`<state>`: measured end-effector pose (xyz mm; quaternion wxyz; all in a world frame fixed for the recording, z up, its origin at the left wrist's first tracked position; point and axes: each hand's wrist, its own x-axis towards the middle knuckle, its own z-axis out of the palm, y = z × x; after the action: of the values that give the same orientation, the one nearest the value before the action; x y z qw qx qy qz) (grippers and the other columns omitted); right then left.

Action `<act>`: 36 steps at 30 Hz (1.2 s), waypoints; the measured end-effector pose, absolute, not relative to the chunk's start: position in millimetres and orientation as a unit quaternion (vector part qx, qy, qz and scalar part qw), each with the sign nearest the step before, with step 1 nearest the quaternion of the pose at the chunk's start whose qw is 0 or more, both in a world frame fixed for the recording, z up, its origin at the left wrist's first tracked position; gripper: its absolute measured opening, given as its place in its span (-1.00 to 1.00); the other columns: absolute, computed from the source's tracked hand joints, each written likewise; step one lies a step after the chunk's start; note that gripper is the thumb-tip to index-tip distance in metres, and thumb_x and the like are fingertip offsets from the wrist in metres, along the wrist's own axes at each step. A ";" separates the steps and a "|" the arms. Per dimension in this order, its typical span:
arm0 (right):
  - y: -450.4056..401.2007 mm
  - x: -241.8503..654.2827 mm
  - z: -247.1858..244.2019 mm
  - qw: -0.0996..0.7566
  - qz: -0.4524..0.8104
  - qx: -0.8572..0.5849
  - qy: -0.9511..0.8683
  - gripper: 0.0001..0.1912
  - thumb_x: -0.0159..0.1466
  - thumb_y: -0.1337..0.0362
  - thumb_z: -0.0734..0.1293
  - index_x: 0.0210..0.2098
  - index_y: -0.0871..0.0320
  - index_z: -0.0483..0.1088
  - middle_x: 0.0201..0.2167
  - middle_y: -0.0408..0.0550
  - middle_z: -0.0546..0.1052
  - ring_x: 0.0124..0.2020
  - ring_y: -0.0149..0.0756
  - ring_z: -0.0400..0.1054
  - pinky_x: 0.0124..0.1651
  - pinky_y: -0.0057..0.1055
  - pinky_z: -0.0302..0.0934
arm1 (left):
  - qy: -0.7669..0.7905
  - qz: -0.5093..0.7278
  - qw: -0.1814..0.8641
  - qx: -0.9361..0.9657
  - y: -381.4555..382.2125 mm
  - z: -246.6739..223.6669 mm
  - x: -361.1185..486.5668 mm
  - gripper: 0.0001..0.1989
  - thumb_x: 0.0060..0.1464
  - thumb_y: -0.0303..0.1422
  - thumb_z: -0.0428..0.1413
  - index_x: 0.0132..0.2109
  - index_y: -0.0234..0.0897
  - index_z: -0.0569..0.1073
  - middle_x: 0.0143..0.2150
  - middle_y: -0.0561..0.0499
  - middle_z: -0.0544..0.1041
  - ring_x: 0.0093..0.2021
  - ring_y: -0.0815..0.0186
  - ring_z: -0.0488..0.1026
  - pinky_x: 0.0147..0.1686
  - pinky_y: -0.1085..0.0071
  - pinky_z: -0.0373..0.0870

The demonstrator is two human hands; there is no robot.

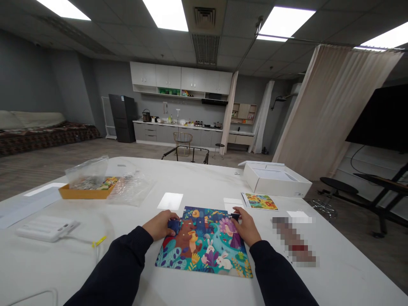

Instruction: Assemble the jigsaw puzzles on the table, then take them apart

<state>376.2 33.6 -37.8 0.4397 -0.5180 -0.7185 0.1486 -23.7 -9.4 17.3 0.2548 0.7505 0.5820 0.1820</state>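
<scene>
head view: a colourful animal puzzle lies flat on the white table, between the two hands and near the front edge. the left hand is at its upper left corner, fingers closed on a dark blue piece. the right hand is at the upper right corner, thumb and fingers gripping a dark piece. just beyond the right hand lies a picture card, with an open white box behind it. over on the left are a yellow tray, clear plastic wrapping and a white power bank with a cable.
</scene>
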 end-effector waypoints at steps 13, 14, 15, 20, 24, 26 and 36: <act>32.4 378.6 -32.2 0.427 0.064 -0.511 -0.743 -0.46 0.26 0.27 0.30 0.24 0.12 0.32 0.18 0.14 0.42 0.25 0.00 0.27 0.32 0.08 0.18 | 0.560 0.221 0.276 0.749 -12.2 21.4 -23.5 -0.68 -0.22 -0.48 0.27 -0.20 -0.26 0.51 -0.21 -0.01 0.56 -0.16 0.16 0.49 -0.16 0.33 0.35; 28.2 374.5 -23.9 0.423 0.051 -0.504 -0.751 -0.43 0.26 0.30 0.31 0.27 0.11 0.30 0.21 0.14 0.40 0.29 0.01 0.22 0.36 0.10 0.11 | 0.557 0.223 0.281 0.749 -12.4 21.8 -23.5 -0.68 -0.21 -0.48 0.26 -0.19 -0.27 0.52 -0.21 -0.01 0.56 -0.16 0.17 0.49 -0.18 0.34 0.35; 22.0 366.8 -14.6 0.417 0.045 -0.492 -0.763 -0.43 0.26 0.32 0.32 0.27 0.10 0.31 0.23 0.12 0.40 0.30 0.01 0.20 0.37 0.10 0.08 | 0.555 0.226 0.286 0.748 -12.5 21.8 -23.4 -0.68 -0.20 -0.47 0.26 -0.18 -0.27 0.53 -0.21 -0.01 0.56 -0.17 0.18 0.49 -0.20 0.35 0.34; -35.4 269.2 18.5 0.324 0.143 -0.369 -0.859 -0.64 0.27 0.39 0.35 0.05 0.06 0.48 0.00 0.02 0.54 0.07 -0.08 0.38 0.19 -0.10 0.26 | 0.554 0.219 0.295 0.747 -16.3 20.5 -21.7 -0.74 -0.23 -0.44 0.27 -0.27 -0.28 0.54 -0.34 0.03 0.55 -0.29 0.22 0.48 -0.28 0.38 0.32; -74.2 184.9 12.5 0.263 0.160 -0.374 -0.875 -0.81 0.22 0.35 0.43 -0.15 0.11 0.57 -0.16 0.03 0.51 -0.06 -0.08 0.40 0.01 -0.20 0.33 | 0.538 0.237 0.310 0.748 -20.9 17.9 -21.3 -0.78 -0.24 -0.47 0.23 -0.31 -0.27 0.49 -0.37 0.06 0.55 -0.32 0.25 0.47 -0.31 0.41 0.33; -80.2 166.9 7.3 0.254 0.164 -0.392 -0.869 -0.86 0.26 0.29 0.43 -0.19 0.10 0.60 -0.19 0.04 0.49 -0.10 -0.09 0.40 -0.03 -0.21 0.34 | 0.531 0.252 0.312 0.746 -21.1 16.0 -22.0 -0.78 -0.24 -0.48 0.22 -0.32 -0.27 0.48 -0.37 0.06 0.55 -0.30 0.25 0.47 -0.29 0.40 0.35; -72.7 172.2 -3.7 0.295 0.214 -0.404 -0.839 -0.83 0.22 0.25 0.50 -0.18 0.08 0.58 -0.20 -0.05 0.45 -0.19 -0.19 0.41 -0.10 -0.29 0.30 | 0.483 0.337 0.408 0.698 -37.8 27.1 -38.8 -0.64 -0.19 -0.29 0.35 -0.21 -0.29 0.48 -0.26 -0.03 0.58 -0.19 0.21 0.50 -0.12 0.32 0.41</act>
<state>172.2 -72.7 -3.7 0.2947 -0.4037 -0.8392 0.2143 -38.8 -37.8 27.1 0.4078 0.6978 0.4828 0.3372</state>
